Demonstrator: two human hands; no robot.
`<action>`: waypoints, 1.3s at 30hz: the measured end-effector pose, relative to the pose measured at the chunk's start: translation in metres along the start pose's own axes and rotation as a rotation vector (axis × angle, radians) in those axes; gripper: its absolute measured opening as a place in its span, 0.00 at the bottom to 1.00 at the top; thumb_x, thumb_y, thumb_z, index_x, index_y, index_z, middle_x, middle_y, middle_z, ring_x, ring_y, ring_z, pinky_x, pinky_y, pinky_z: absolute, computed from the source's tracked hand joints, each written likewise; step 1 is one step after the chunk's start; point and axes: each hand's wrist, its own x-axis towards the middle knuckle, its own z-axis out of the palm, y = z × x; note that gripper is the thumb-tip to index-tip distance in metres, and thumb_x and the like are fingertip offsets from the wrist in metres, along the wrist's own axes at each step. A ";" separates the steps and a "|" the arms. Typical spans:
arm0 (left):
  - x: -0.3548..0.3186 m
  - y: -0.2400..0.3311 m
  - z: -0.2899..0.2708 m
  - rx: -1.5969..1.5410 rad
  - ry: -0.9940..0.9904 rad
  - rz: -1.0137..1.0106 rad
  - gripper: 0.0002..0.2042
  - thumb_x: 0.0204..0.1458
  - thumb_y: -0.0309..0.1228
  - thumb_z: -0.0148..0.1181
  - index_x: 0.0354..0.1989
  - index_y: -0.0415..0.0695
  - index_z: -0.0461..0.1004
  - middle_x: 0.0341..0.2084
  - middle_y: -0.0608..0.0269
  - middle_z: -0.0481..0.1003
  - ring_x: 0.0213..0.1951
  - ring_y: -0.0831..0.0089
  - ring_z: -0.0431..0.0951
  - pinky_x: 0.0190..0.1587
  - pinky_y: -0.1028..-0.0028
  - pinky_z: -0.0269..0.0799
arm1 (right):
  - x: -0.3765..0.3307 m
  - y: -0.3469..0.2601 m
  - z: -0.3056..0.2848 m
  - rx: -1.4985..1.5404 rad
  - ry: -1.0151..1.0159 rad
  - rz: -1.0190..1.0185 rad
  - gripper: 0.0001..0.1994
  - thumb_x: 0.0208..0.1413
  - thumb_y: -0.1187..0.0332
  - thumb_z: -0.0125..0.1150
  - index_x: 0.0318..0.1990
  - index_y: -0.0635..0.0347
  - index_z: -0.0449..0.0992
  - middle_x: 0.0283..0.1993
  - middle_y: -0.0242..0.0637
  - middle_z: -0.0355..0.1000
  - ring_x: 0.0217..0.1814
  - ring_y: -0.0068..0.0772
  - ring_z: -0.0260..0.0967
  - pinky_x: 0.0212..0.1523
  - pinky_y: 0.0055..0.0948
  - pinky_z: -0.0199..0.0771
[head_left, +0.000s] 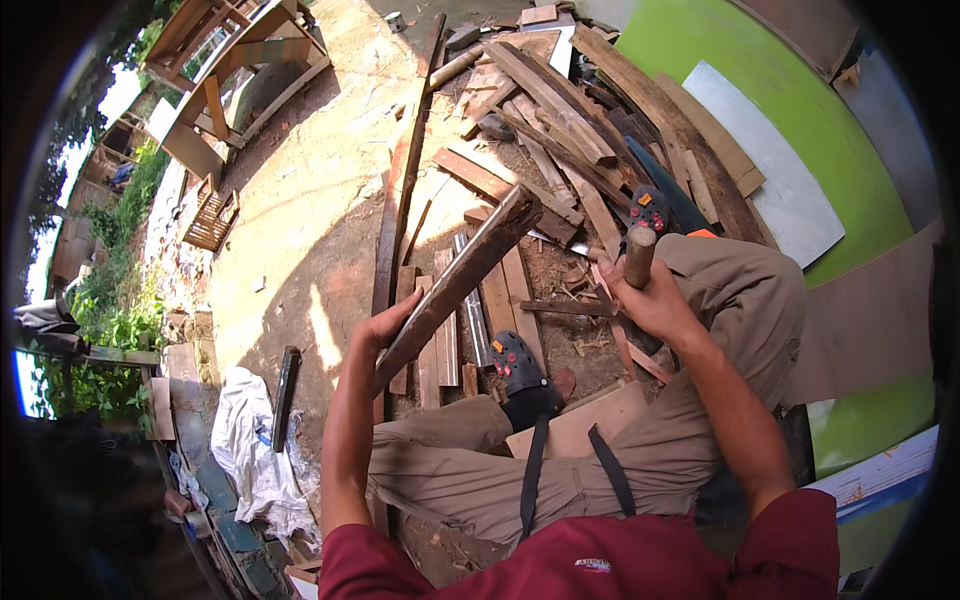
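My left hand (389, 322) grips a long, dark, rough-edged wooden plank (465, 275) near its lower part. The plank slants up to the right, its worn end raised in front of me. My right hand (657, 298) is closed round a tool with a round wooden handle (640, 255), whose blunt end points upward. A narrow bright metal piece (570, 243) shows left of these fingers; I cannot tell whether it belongs to the tool. Beneath both hands, several wood strips (448, 335) lie on the ground between my legs.
A heap of scrap planks (560, 110) lies ahead, with a long dark beam (400, 190) left of it. Green panels (760, 100) and a pale sheet (765, 160) are on the right. White cloth (245, 440) lies at left, a wooden frame (235, 90) far left.
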 end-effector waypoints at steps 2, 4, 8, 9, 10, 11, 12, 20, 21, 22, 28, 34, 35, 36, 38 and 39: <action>-0.008 -0.011 0.004 0.089 0.133 0.060 0.38 0.61 0.69 0.40 0.56 0.44 0.74 0.35 0.54 0.80 0.30 0.72 0.79 0.34 0.67 0.78 | 0.001 -0.003 0.006 0.001 0.011 -0.125 0.20 0.67 0.56 0.58 0.27 0.62 0.72 0.23 0.27 0.66 0.28 0.17 0.61 0.30 0.27 0.64; -0.013 -0.017 0.017 0.189 0.199 0.200 0.39 0.62 0.67 0.38 0.60 0.43 0.73 0.41 0.53 0.80 0.35 0.73 0.78 0.40 0.69 0.76 | 0.000 -0.004 0.011 0.050 0.044 -0.231 0.18 0.67 0.57 0.59 0.30 0.61 0.71 0.23 0.25 0.65 0.26 0.16 0.59 0.28 0.26 0.62; -0.021 -0.027 0.017 0.239 0.104 0.146 0.39 0.63 0.67 0.37 0.63 0.43 0.71 0.48 0.52 0.77 0.43 0.74 0.75 0.48 0.71 0.73 | -0.005 -0.027 0.023 0.157 0.042 -0.409 0.20 0.61 0.55 0.68 0.46 0.64 0.72 0.24 0.23 0.64 0.27 0.15 0.60 0.35 0.23 0.65; -0.023 -0.028 0.016 0.230 0.084 0.090 0.39 0.63 0.67 0.37 0.64 0.43 0.70 0.50 0.53 0.77 0.45 0.75 0.75 0.49 0.71 0.73 | -0.005 -0.030 0.025 0.199 0.002 -0.417 0.22 0.59 0.54 0.69 0.48 0.65 0.72 0.24 0.22 0.63 0.28 0.14 0.60 0.36 0.22 0.65; -0.023 -0.029 0.015 0.222 0.065 0.034 0.40 0.63 0.67 0.37 0.64 0.43 0.70 0.51 0.53 0.76 0.47 0.75 0.75 0.50 0.72 0.72 | -0.006 -0.034 0.025 0.200 -0.027 -0.401 0.25 0.58 0.54 0.71 0.51 0.66 0.71 0.23 0.22 0.63 0.28 0.14 0.60 0.36 0.22 0.65; -0.024 -0.032 0.016 0.226 0.088 0.028 0.39 0.63 0.67 0.37 0.64 0.43 0.70 0.51 0.53 0.76 0.47 0.75 0.74 0.51 0.72 0.72 | -0.007 -0.037 0.026 0.201 -0.056 -0.384 0.28 0.56 0.54 0.72 0.54 0.67 0.70 0.23 0.21 0.63 0.28 0.14 0.60 0.37 0.21 0.65; -0.027 -0.029 0.023 0.229 0.108 0.024 0.39 0.63 0.67 0.37 0.64 0.43 0.70 0.51 0.53 0.76 0.47 0.75 0.74 0.52 0.72 0.71 | -0.008 -0.041 0.027 0.198 -0.084 -0.365 0.31 0.55 0.54 0.73 0.57 0.68 0.69 0.23 0.20 0.62 0.28 0.13 0.60 0.37 0.21 0.66; -0.047 -0.023 0.039 0.343 0.137 0.162 0.37 0.64 0.63 0.40 0.60 0.39 0.72 0.49 0.51 0.77 0.49 0.70 0.74 0.56 0.69 0.68 | -0.010 -0.034 0.045 0.187 0.005 -0.389 0.38 0.56 0.52 0.72 0.63 0.72 0.63 0.32 0.28 0.72 0.34 0.17 0.68 0.39 0.21 0.69; -0.054 -0.020 0.039 0.444 0.121 0.260 0.37 0.64 0.63 0.41 0.59 0.37 0.71 0.49 0.51 0.76 0.51 0.70 0.73 0.56 0.69 0.68 | -0.010 -0.037 0.048 0.174 0.025 -0.427 0.37 0.56 0.52 0.72 0.62 0.72 0.63 0.33 0.29 0.73 0.35 0.17 0.69 0.39 0.21 0.69; -0.062 -0.015 0.042 0.549 0.099 0.362 0.37 0.64 0.62 0.42 0.59 0.36 0.71 0.49 0.51 0.76 0.53 0.70 0.72 0.57 0.68 0.67 | -0.012 -0.044 0.047 0.155 0.058 -0.466 0.37 0.57 0.51 0.71 0.62 0.72 0.63 0.34 0.30 0.73 0.36 0.18 0.70 0.39 0.21 0.70; -0.091 0.024 0.149 0.675 0.604 0.918 0.31 0.48 0.51 0.68 0.54 0.41 0.72 0.37 0.52 0.80 0.42 0.57 0.80 0.49 0.63 0.73 | -0.005 -0.037 0.047 0.156 0.031 -0.339 0.36 0.59 0.47 0.67 0.60 0.72 0.64 0.29 0.27 0.70 0.31 0.16 0.67 0.32 0.21 0.67; -0.078 0.009 0.161 0.778 0.965 0.971 0.24 0.39 0.35 0.70 0.47 0.43 0.73 0.36 0.47 0.79 0.41 0.47 0.79 0.45 0.56 0.74 | -0.007 -0.032 0.047 0.161 0.041 -0.384 0.31 0.61 0.50 0.66 0.57 0.71 0.67 0.25 0.24 0.66 0.24 0.14 0.61 0.24 0.20 0.60; -0.074 0.007 0.161 0.784 1.018 0.991 0.24 0.40 0.35 0.70 0.47 0.43 0.73 0.35 0.47 0.78 0.40 0.47 0.79 0.45 0.56 0.73 | -0.005 -0.028 0.047 0.123 0.099 -0.426 0.29 0.61 0.50 0.65 0.55 0.70 0.69 0.25 0.23 0.66 0.23 0.14 0.61 0.24 0.20 0.60; -0.072 0.003 0.160 0.792 1.077 1.005 0.23 0.40 0.35 0.70 0.47 0.42 0.73 0.35 0.47 0.78 0.40 0.47 0.79 0.44 0.56 0.73 | -0.007 -0.030 0.046 0.122 0.140 -0.423 0.27 0.62 0.50 0.65 0.52 0.68 0.70 0.24 0.23 0.65 0.23 0.14 0.60 0.24 0.20 0.61; -0.063 0.001 0.161 0.797 1.159 1.031 0.23 0.40 0.34 0.68 0.47 0.40 0.72 0.34 0.47 0.77 0.40 0.48 0.78 0.44 0.56 0.72 | -0.012 -0.039 0.034 0.144 0.213 -0.376 0.24 0.61 0.49 0.64 0.45 0.65 0.71 0.24 0.23 0.64 0.24 0.14 0.60 0.25 0.20 0.61; -0.061 0.003 0.162 0.794 1.184 1.041 0.23 0.40 0.33 0.68 0.47 0.40 0.71 0.35 0.47 0.77 0.40 0.48 0.78 0.44 0.56 0.72 | -0.016 -0.048 0.027 0.170 0.248 -0.332 0.23 0.61 0.48 0.64 0.41 0.63 0.71 0.24 0.23 0.63 0.24 0.14 0.60 0.25 0.21 0.61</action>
